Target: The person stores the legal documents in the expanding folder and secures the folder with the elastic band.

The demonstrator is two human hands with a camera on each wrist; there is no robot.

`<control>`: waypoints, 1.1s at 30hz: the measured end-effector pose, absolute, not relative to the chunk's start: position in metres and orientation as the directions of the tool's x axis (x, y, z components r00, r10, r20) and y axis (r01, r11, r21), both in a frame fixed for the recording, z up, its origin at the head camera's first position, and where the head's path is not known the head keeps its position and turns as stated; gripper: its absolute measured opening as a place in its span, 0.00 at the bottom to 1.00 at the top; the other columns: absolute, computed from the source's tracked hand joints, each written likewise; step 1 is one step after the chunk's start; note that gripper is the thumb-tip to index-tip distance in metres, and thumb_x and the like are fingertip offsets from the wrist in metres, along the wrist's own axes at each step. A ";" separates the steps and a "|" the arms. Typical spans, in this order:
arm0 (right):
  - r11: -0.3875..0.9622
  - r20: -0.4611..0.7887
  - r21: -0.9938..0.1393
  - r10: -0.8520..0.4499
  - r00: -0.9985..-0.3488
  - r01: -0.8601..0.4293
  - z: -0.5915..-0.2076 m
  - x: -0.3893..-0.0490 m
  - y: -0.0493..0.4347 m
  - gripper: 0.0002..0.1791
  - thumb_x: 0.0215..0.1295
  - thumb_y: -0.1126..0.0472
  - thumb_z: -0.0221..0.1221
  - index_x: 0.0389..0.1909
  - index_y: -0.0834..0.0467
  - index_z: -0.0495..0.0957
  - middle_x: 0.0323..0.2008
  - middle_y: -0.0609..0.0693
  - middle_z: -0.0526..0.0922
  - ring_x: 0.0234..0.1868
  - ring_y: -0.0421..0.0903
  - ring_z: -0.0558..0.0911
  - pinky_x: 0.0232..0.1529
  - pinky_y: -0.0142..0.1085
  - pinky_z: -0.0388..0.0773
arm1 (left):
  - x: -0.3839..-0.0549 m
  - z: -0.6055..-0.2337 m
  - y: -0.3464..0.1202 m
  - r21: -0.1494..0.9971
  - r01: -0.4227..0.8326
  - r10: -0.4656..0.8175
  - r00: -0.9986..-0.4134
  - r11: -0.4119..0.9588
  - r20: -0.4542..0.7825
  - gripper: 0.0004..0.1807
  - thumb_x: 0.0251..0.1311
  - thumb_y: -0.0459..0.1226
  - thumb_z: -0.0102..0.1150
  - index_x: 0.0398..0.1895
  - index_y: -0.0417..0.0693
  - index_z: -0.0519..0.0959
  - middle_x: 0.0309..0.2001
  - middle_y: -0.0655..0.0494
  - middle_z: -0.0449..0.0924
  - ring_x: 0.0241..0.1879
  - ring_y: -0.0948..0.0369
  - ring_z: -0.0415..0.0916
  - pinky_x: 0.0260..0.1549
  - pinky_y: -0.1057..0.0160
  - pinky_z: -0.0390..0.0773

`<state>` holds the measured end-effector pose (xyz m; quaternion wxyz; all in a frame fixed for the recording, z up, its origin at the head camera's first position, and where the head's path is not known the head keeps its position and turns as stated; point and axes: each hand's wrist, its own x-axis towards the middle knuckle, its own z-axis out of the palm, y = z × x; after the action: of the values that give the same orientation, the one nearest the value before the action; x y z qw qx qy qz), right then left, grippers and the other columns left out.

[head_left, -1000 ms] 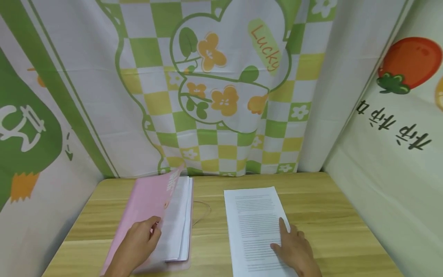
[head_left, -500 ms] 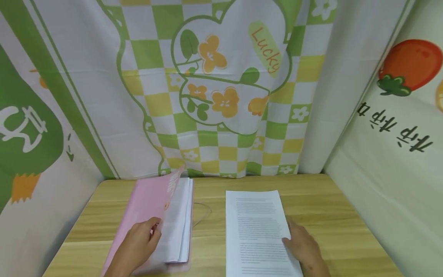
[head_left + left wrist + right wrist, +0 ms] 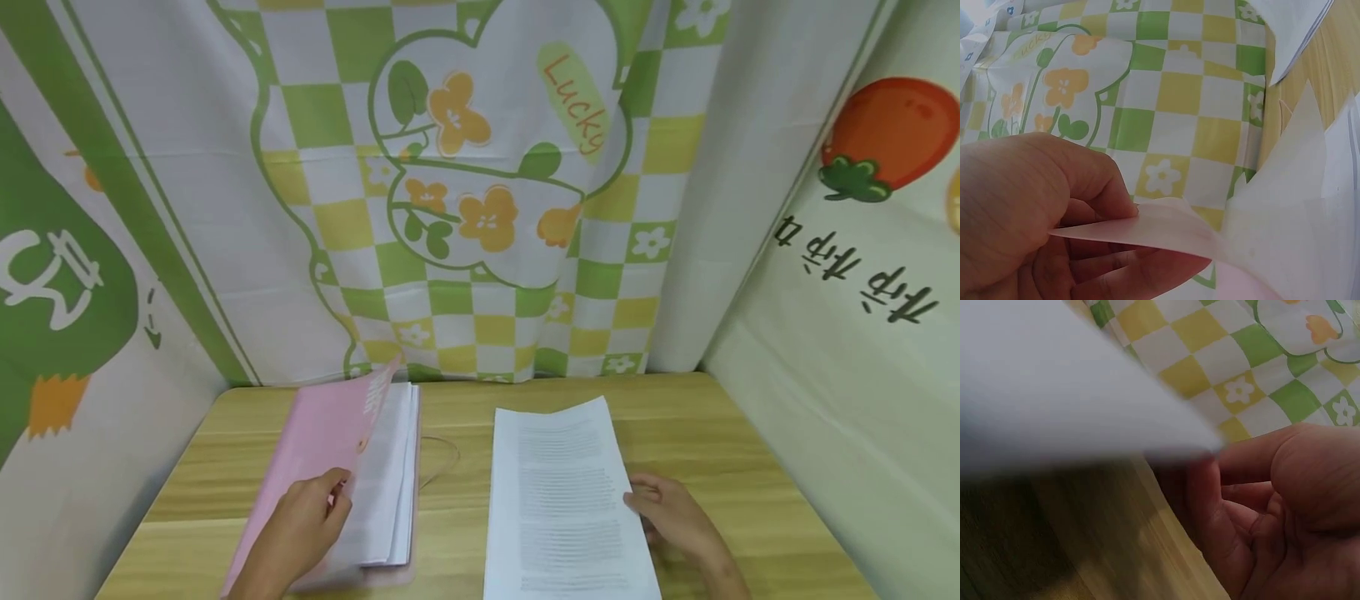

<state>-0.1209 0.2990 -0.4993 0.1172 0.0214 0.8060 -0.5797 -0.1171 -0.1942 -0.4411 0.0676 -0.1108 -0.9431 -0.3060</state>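
Note:
A pink translucent folder [image 3: 322, 442] lies at the left of the table, its front cover lifted. White papers [image 3: 382, 508] show inside it. My left hand [image 3: 303, 517] pinches the cover's edge between thumb and fingers; the left wrist view shows the thin cover [image 3: 1141, 232] between them. To the right is a stack of printed sheets [image 3: 566, 500], its far edge bowed. My right hand [image 3: 675, 512] pinches the stack's right edge. In the right wrist view, the paper [image 3: 1072, 394] is blurred and raised above the wood, its edge between thumb and fingers.
The wooden table [image 3: 750, 500] carries both the folder and the sheets. A thin elastic loop [image 3: 450, 454] sticks out from the folder's right side. Behind the table hangs a checkered curtain [image 3: 480, 250], and white printed cloth walls [image 3: 847, 400] flank both sides.
My right hand has gone from lying on the printed sheets to pinching their right edge, and the stack has bowed and shifted slightly. The left hand and the folder stay put.

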 end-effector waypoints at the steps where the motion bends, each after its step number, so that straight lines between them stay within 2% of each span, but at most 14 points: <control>1: 0.300 -0.219 -0.937 -0.099 -0.971 0.180 -0.498 -0.121 0.300 0.33 0.75 0.61 0.57 0.69 0.79 0.60 0.47 0.65 0.85 0.36 0.56 0.86 0.32 0.44 0.84 | -0.117 -0.441 -0.194 0.562 0.251 0.168 -0.966 0.789 0.195 0.12 0.62 0.24 0.57 0.47 0.34 0.83 0.27 0.61 0.75 0.22 0.69 0.66 0.25 0.66 0.72; 7: 0.169 -0.234 -0.960 -0.047 -0.971 0.223 -0.501 -0.124 0.297 0.35 0.74 0.60 0.60 0.71 0.77 0.60 0.46 0.61 0.86 0.36 0.51 0.85 0.31 0.38 0.82 | -0.117 -0.441 -0.194 0.561 0.247 0.165 -0.967 0.790 0.193 0.12 0.62 0.24 0.57 0.47 0.34 0.83 0.27 0.61 0.75 0.22 0.69 0.66 0.24 0.66 0.72; 14: 0.040 -0.238 -0.971 -0.091 -0.967 0.235 -0.508 -0.127 0.275 0.33 0.76 0.61 0.57 0.71 0.77 0.60 0.46 0.61 0.85 0.41 0.53 0.86 0.37 0.42 0.84 | -0.117 -0.440 -0.195 0.564 0.242 0.167 -0.969 0.790 0.183 0.12 0.63 0.25 0.56 0.47 0.35 0.83 0.27 0.61 0.75 0.22 0.68 0.66 0.26 0.66 0.72; 23: 0.019 -0.212 -0.977 -0.146 -0.966 0.212 -0.511 -0.138 0.237 0.32 0.76 0.60 0.58 0.69 0.78 0.62 0.48 0.62 0.85 0.41 0.51 0.87 0.39 0.40 0.84 | -0.117 -0.440 -0.195 0.561 0.237 0.163 -0.970 0.793 0.180 0.12 0.63 0.25 0.57 0.48 0.35 0.84 0.28 0.60 0.76 0.23 0.68 0.67 0.27 0.65 0.73; 33: 0.026 -0.162 -0.987 -0.194 -0.967 0.160 -0.510 -0.158 0.197 0.29 0.75 0.61 0.58 0.67 0.77 0.66 0.51 0.65 0.83 0.43 0.52 0.86 0.39 0.38 0.83 | -0.116 -0.440 -0.194 0.557 0.260 0.166 -0.963 0.789 0.214 0.11 0.61 0.24 0.57 0.46 0.35 0.84 0.25 0.63 0.73 0.23 0.69 0.66 0.26 0.65 0.72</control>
<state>-0.1580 0.1970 -0.5098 0.1271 -0.0120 0.7047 -0.6979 -0.1164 -0.1944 -0.4404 0.0770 -0.1129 -0.9426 -0.3046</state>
